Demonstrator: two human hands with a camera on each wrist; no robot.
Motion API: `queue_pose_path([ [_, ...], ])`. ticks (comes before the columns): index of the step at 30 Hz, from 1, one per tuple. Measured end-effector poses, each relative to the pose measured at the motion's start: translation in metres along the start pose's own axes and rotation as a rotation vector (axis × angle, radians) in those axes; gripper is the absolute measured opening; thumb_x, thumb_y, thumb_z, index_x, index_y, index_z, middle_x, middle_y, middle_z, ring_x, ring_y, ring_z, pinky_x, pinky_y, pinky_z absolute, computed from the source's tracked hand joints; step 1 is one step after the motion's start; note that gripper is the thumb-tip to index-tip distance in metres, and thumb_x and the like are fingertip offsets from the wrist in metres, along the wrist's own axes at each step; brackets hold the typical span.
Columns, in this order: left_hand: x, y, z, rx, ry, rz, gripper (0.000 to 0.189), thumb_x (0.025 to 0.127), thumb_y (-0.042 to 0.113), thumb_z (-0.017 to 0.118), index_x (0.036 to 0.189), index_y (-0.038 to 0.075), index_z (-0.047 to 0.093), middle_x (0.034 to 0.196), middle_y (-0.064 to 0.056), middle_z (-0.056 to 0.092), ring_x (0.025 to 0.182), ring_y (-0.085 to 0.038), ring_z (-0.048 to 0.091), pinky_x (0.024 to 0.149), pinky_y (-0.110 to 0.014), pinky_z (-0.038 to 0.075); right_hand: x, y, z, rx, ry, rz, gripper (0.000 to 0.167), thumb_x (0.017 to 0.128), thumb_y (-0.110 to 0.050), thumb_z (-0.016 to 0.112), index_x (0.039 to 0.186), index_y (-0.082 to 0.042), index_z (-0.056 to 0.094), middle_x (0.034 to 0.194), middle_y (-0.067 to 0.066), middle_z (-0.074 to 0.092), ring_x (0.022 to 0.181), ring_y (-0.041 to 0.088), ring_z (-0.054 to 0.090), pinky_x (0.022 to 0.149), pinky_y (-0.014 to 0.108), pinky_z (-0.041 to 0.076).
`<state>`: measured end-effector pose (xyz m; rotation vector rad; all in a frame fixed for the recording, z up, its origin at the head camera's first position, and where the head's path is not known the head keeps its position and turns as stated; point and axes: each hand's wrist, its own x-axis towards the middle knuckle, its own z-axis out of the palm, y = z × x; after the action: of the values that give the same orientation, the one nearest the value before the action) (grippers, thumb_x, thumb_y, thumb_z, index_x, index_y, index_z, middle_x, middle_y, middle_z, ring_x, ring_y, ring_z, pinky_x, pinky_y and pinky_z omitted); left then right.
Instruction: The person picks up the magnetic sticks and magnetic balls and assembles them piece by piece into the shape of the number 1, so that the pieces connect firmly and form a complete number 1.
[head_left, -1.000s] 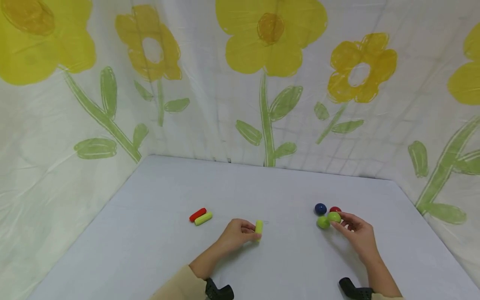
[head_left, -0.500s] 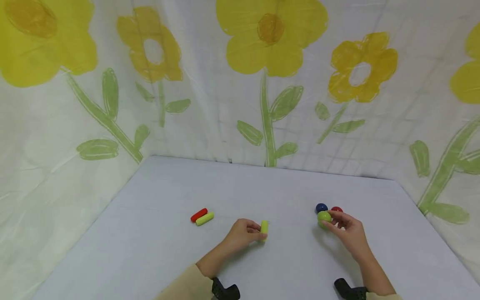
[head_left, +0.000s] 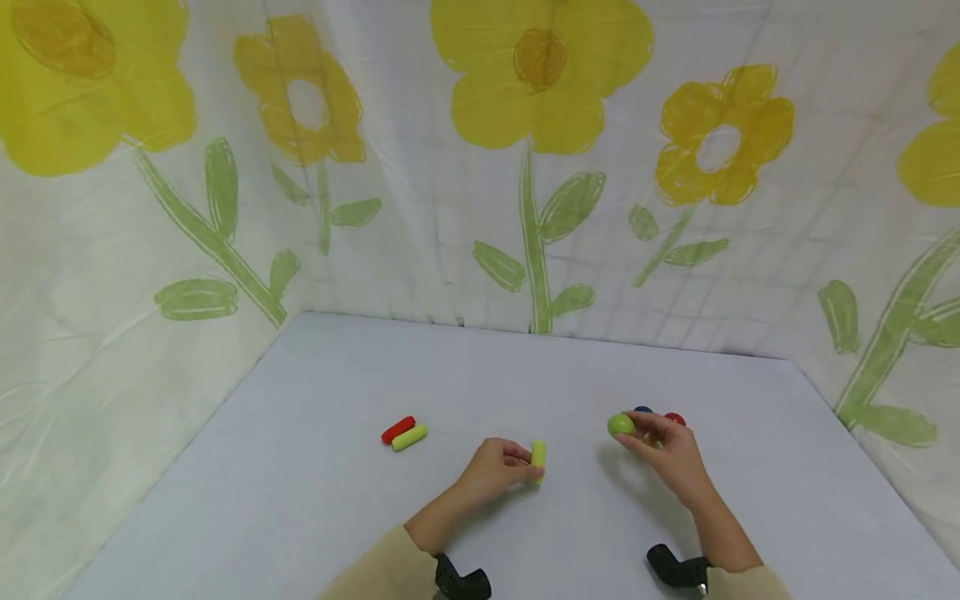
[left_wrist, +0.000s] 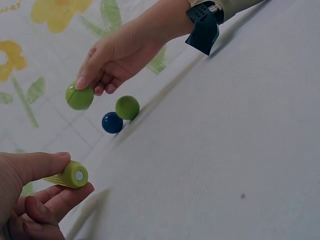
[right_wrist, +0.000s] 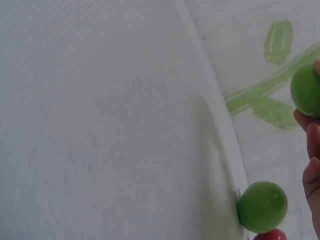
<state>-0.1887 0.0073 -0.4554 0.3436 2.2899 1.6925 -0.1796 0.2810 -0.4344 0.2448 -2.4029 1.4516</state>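
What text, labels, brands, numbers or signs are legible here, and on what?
"wer": yellowish lettering on the white flower-patterned backdrop sheet; the left wrist view's edge cuts it off, so any letters before it aren't visible.
No readable text on the yellow-green cylinder, the glossy lime-green held ball or the black wrist-worn device.

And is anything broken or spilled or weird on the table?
I see nothing broken or spilled. What stands out is a small dark speck on the pale tabletop, in the left wrist view; I can't tell what it is. The held yellow-green stick and green ball look fine.
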Motion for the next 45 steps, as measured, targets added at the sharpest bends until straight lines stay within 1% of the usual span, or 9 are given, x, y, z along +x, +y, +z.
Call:
queue_pose_path([
  [4, 0.002, 0.000, 0.004, -0.012, 0.006, 0.000, 0.021, 0.080, 0.009, 0.078, 0.092, -0.006, 0.069, 0.076, -0.002, 0.067, 0.069, -0.008, 0.057, 0.062, -0.022, 0.044, 0.006, 0.000, 0.008, -0.014, -0.016, -0.021, 0.032, 0.077, -0.003, 0.081, 0.106, 0.004, 0.070, 0.080, 0.000, 0.059, 0.074, 0.011, 0.051, 0.060, 0.020, 0.040],
  [12, 0.002, 0.000, 0.009, -0.048, 0.008, -0.017, 0.019, 0.079, 0.007, 0.078, 0.090, -0.005, 0.068, 0.074, -0.002, 0.067, 0.068, -0.008, 0.057, 0.061, -0.022, 0.043, 0.014, -0.004, 0.024, -0.018, -0.041, -0.035, 0.035, 0.076, 0.000, 0.081, 0.108, 0.003, 0.069, 0.092, 0.009, 0.065, 0.081, 0.015, 0.054, 0.066, 0.020, 0.042],
  [18, 0.002, -0.001, 0.008, -0.043, 0.015, -0.011, 0.019, 0.078, 0.007, 0.079, 0.089, -0.005, 0.069, 0.074, -0.003, 0.067, 0.068, -0.008, 0.057, 0.061, -0.022, 0.043, 0.015, -0.038, 0.032, -0.033, -0.082, -0.044, 0.032, 0.078, 0.004, 0.078, 0.107, 0.008, 0.067, 0.093, 0.015, 0.065, 0.082, 0.023, 0.054, 0.067, 0.021, 0.042],
  [20, 0.003, -0.001, 0.009, -0.050, 0.016, -0.015, 0.019, 0.078, 0.007, 0.079, 0.089, -0.005, 0.069, 0.074, -0.003, 0.067, 0.068, -0.008, 0.057, 0.061, -0.022, 0.043, 0.017, -0.035, 0.035, -0.034, -0.099, -0.025, 0.033, 0.079, 0.001, 0.078, 0.109, 0.006, 0.067, 0.095, 0.013, 0.065, 0.083, 0.022, 0.054, 0.068, 0.022, 0.042],
  [25, 0.004, -0.003, 0.010, -0.061, 0.025, -0.028, 0.019, 0.079, 0.007, 0.079, 0.090, -0.004, 0.069, 0.075, -0.003, 0.068, 0.069, -0.009, 0.058, 0.060, -0.022, 0.045, 0.027, -0.009, 0.047, -0.021, -0.129, 0.008, 0.036, 0.080, -0.008, 0.080, 0.112, 0.000, 0.068, 0.099, 0.008, 0.065, 0.085, 0.015, 0.052, 0.070, 0.022, 0.042],
  [33, 0.006, -0.006, 0.007, -0.043, 0.051, -0.040, 0.021, 0.079, 0.009, 0.079, 0.092, -0.004, 0.068, 0.077, -0.003, 0.067, 0.070, -0.010, 0.057, 0.061, -0.024, 0.045, 0.033, -0.014, 0.061, 0.015, -0.165, 0.005, 0.036, 0.079, -0.010, 0.081, 0.112, -0.002, 0.069, 0.097, 0.007, 0.065, 0.085, 0.020, 0.054, 0.071, 0.024, 0.041],
  [36, 0.008, -0.007, 0.008, -0.045, 0.050, -0.042, 0.021, 0.080, 0.010, 0.079, 0.091, -0.005, 0.068, 0.076, -0.003, 0.067, 0.069, -0.009, 0.056, 0.059, -0.023, 0.043, 0.033, -0.017, 0.066, 0.024, -0.181, 0.024, 0.036, 0.079, -0.008, 0.081, 0.112, -0.001, 0.068, 0.094, 0.006, 0.064, 0.086, 0.025, 0.054, 0.071, 0.025, 0.040],
  [40, 0.009, -0.008, 0.008, -0.051, 0.065, -0.038, 0.020, 0.080, 0.009, 0.078, 0.090, -0.005, 0.068, 0.075, -0.004, 0.067, 0.069, -0.009, 0.057, 0.059, -0.022, 0.044, 0.031, -0.028, 0.071, 0.030, -0.210, 0.044, 0.036, 0.079, -0.003, 0.079, 0.113, 0.003, 0.067, 0.090, 0.008, 0.062, 0.088, 0.036, 0.053, 0.071, 0.026, 0.040],
  [45, 0.009, -0.007, 0.006, -0.068, 0.071, -0.029, 0.020, 0.080, 0.008, 0.078, 0.090, -0.005, 0.067, 0.076, -0.004, 0.068, 0.069, -0.008, 0.057, 0.059, -0.022, 0.044, 0.026, -0.054, 0.072, 0.036, -0.233, 0.017, 0.034, 0.079, 0.004, 0.076, 0.110, 0.009, 0.065, 0.089, 0.014, 0.061, 0.087, 0.042, 0.052, 0.072, 0.027, 0.041],
])
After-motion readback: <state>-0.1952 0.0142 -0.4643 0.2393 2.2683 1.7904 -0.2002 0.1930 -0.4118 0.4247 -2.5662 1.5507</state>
